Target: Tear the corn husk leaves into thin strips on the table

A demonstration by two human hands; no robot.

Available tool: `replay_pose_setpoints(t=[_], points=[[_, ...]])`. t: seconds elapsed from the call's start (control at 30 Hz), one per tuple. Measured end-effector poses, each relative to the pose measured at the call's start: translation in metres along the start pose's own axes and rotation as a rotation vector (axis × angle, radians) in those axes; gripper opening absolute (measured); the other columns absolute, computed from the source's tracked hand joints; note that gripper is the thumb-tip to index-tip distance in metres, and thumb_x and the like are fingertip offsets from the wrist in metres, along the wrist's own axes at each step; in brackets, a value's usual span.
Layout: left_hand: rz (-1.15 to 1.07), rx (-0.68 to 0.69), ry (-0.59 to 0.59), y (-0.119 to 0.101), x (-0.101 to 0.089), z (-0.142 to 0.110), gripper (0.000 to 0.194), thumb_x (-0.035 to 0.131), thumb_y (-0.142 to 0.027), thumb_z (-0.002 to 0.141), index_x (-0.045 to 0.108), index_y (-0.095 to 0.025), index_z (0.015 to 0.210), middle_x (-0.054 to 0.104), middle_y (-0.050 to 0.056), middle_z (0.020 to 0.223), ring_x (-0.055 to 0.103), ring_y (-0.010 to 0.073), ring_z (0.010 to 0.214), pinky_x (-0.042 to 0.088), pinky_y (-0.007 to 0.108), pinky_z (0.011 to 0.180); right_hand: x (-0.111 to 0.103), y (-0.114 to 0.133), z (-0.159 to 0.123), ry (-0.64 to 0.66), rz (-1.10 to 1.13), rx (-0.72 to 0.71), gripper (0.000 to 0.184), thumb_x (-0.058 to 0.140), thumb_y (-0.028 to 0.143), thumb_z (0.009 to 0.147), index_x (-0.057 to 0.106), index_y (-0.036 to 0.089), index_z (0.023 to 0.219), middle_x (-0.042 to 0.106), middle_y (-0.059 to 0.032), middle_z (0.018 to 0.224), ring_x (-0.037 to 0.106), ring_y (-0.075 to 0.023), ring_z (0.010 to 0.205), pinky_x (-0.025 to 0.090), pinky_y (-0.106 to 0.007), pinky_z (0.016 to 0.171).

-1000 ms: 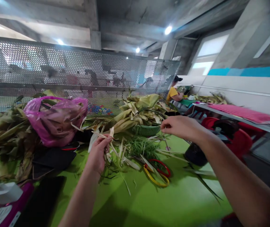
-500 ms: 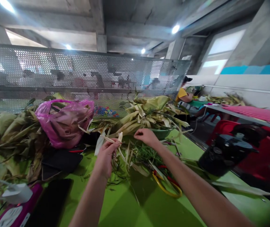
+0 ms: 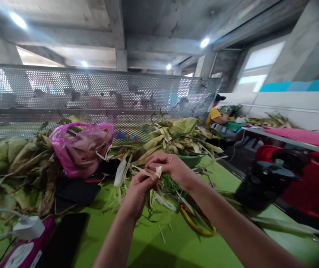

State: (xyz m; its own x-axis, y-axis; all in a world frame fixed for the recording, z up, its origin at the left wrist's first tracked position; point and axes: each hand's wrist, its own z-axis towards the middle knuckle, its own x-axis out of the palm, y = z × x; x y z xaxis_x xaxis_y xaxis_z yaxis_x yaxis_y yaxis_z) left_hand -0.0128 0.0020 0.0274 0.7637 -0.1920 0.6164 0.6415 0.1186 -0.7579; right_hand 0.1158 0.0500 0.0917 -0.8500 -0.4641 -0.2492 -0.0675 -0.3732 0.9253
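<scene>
My left hand (image 3: 137,190) is closed round a bundle of pale corn husk strips (image 3: 126,169) above the green table (image 3: 159,249). My right hand (image 3: 170,165) meets it from the right and pinches the tip of one husk strip (image 3: 157,171) between thumb and fingers. Loose husk strips and green blades (image 3: 165,188) lie on the table right under both hands. Yellow and red rings (image 3: 197,223), possibly scissor handles, lie just to the right of my right forearm.
A pink plastic bag (image 3: 79,147) full of husks and a heap of husks (image 3: 14,163) stand at the left. A green bowl (image 3: 191,160) under husks sits behind. Black phone (image 3: 64,238), white plug (image 3: 28,227) near left. Red chair (image 3: 296,178) right; a person in yellow (image 3: 217,115) beyond.
My right hand has come back from far right to the left hand and now pinches a husk strip there. The view has shifted slightly left.
</scene>
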Motion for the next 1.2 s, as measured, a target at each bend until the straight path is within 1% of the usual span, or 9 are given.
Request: replay_pose_setpoints(t=[0.1,0.17,0.33,0.47,0.57,0.7,0.8,1.07,1.2], points=[[-0.017,0.004,-0.085,-0.003,-0.004,0.002,0.013,0.077,-0.023,0.068,0.068,-0.016,0.074,0.058,-0.001,0.073,0.046,0.0068,0.060,0.037,0.018,0.057,0.006,-0.012,-0.009,0.012,0.208,0.100,0.030,0.062,0.034,0.083,0.067,0.024,0.111,0.068,-0.0031,0.100,0.062,-0.0164,0.087,0.046,-0.031,0.083],[-0.022,-0.001,-0.138,-0.004,-0.009,0.005,0.013,0.077,-0.023,0.067,0.068,-0.016,0.074,0.056,-0.002,0.068,0.042,0.0054,0.055,0.033,0.017,0.053,0.005,-0.021,-0.013,0.031,0.207,0.169,0.033,0.058,0.040,0.086,0.065,0.021,0.111,0.068,-0.0028,0.089,0.060,-0.0137,0.072,0.047,-0.028,0.070],[0.073,0.027,-0.239,-0.006,-0.023,0.013,0.018,0.078,-0.026,0.066,0.070,-0.016,0.078,0.063,0.000,0.077,0.037,0.0042,0.053,0.029,0.017,0.050,-0.009,-0.037,-0.018,-0.087,-0.241,0.088,0.020,0.065,0.036,0.078,0.069,0.016,0.078,0.065,-0.0006,0.069,0.056,-0.0146,0.066,0.042,-0.026,0.065],[0.213,0.090,-0.320,-0.009,-0.031,0.016,0.027,0.079,-0.029,0.064,0.072,-0.016,0.087,0.062,0.000,0.078,0.036,0.0039,0.053,0.028,0.018,0.050,-0.017,-0.042,-0.023,-0.240,-0.610,-0.104,0.014,0.059,0.028,0.082,0.070,0.020,0.079,0.068,-0.0019,0.077,0.060,-0.0171,0.073,0.043,-0.027,0.069],[0.262,0.041,-0.276,-0.005,-0.028,0.015,0.022,0.078,-0.031,0.065,0.070,-0.016,0.079,0.063,0.001,0.083,0.037,0.0035,0.051,0.028,0.019,0.049,-0.018,-0.044,-0.028,-0.209,-0.674,-0.167,0.014,0.056,0.023,0.085,0.070,0.021,0.083,0.068,-0.0028,0.081,0.062,-0.0172,0.076,0.044,-0.026,0.071],[0.221,-0.146,-0.165,0.012,-0.016,0.012,0.021,0.077,-0.029,0.065,0.064,-0.016,0.075,0.055,-0.004,0.060,0.039,0.0054,0.048,0.027,0.019,0.047,-0.018,-0.044,-0.031,-0.204,-0.634,-0.183,0.015,0.055,0.019,0.084,0.070,0.021,0.084,0.066,-0.0027,0.080,0.062,-0.0170,0.075,0.045,-0.026,0.070],[0.199,-0.224,-0.159,0.022,-0.009,0.009,0.024,0.076,-0.029,0.066,0.059,-0.017,0.075,0.058,-0.003,0.061,0.044,0.0064,0.048,0.030,0.019,0.048,-0.021,-0.044,-0.033,-0.240,-0.566,-0.176,0.015,0.056,0.018,0.084,0.070,0.022,0.084,0.067,-0.0027,0.081,0.063,-0.0172,0.077,0.046,-0.026,0.072],[0.320,-0.150,-0.143,0.028,-0.013,0.011,0.023,0.072,-0.034,0.073,0.060,-0.016,0.080,0.062,-0.001,0.064,0.046,0.0069,0.051,0.033,0.019,0.051,-0.023,-0.045,-0.038,-0.179,-0.430,-0.050,0.017,0.062,0.034,0.084,0.070,0.019,0.085,0.069,-0.0032,0.083,0.061,-0.0172,0.075,0.044,-0.025,0.066],[0.363,-0.142,-0.151,0.030,-0.012,0.011,0.025,0.074,-0.035,0.071,0.061,-0.015,0.078,0.062,-0.001,0.063,0.046,0.0069,0.051,0.033,0.020,0.051,-0.015,-0.048,-0.037,-0.240,-0.437,-0.082,0.012,0.064,0.027,0.080,0.067,0.018,0.073,0.065,-0.0018,0.075,0.059,-0.0162,0.071,0.042,-0.025,0.066]])
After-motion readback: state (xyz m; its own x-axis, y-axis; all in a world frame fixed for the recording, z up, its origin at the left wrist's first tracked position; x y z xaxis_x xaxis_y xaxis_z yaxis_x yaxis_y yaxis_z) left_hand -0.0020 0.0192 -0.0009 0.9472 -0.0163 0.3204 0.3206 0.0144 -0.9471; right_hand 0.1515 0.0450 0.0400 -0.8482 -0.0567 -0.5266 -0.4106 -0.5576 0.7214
